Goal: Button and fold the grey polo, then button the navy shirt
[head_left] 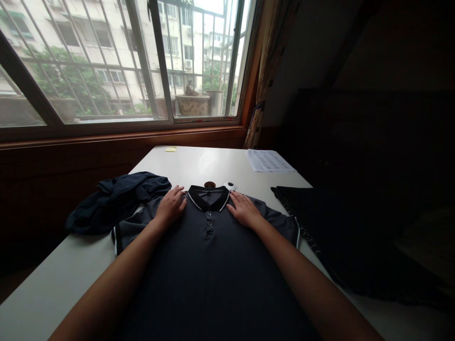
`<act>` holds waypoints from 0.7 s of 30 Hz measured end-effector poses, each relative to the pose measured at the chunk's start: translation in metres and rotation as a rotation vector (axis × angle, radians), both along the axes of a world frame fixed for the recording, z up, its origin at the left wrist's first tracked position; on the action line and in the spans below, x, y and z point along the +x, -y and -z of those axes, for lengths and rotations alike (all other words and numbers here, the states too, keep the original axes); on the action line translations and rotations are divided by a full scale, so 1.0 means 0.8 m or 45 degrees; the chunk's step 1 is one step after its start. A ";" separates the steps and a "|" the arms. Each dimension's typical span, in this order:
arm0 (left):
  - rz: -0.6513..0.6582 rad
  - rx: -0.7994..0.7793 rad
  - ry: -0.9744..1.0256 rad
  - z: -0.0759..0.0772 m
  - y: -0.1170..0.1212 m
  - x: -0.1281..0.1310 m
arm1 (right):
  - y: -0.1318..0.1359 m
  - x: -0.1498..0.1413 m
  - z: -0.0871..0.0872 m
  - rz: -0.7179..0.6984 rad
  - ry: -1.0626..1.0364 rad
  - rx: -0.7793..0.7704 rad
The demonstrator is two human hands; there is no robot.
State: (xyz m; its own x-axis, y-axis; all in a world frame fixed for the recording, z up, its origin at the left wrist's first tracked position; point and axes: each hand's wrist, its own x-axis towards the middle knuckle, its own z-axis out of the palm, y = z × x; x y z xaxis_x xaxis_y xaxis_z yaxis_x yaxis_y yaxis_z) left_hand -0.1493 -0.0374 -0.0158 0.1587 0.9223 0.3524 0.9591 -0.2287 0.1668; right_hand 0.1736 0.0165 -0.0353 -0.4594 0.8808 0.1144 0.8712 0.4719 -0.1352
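Note:
A dark grey polo shirt lies front side up and spread out on the white table. Its black collar with white edging points away from me, and two buttons show on the placket. My left hand rests on the shirt's left shoulder beside the collar, fingers stretched out. On the other shoulder my right hand lies flat, its fingertips close to the collar's edge. Just beyond the collar are a brown round object and a white round object, both partly hidden by the shirt.
Crumpled dark blue cloth lies left of the shirt, against its sleeve. Dark fabric covers the table's right side. Printed papers and yellow sticky notes lie at the far edge, below a barred window.

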 end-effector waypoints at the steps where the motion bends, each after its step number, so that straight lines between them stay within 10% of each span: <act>1: 0.018 0.026 0.010 -0.006 0.001 0.004 | 0.000 0.000 -0.001 0.002 0.000 0.000; 9: 0.904 -0.117 -0.092 -0.015 0.037 0.071 | 0.004 -0.002 -0.004 0.012 0.003 -0.005; 21: 0.887 -0.297 -0.127 -0.008 0.069 0.075 | 0.005 -0.002 -0.005 0.024 -0.007 -0.015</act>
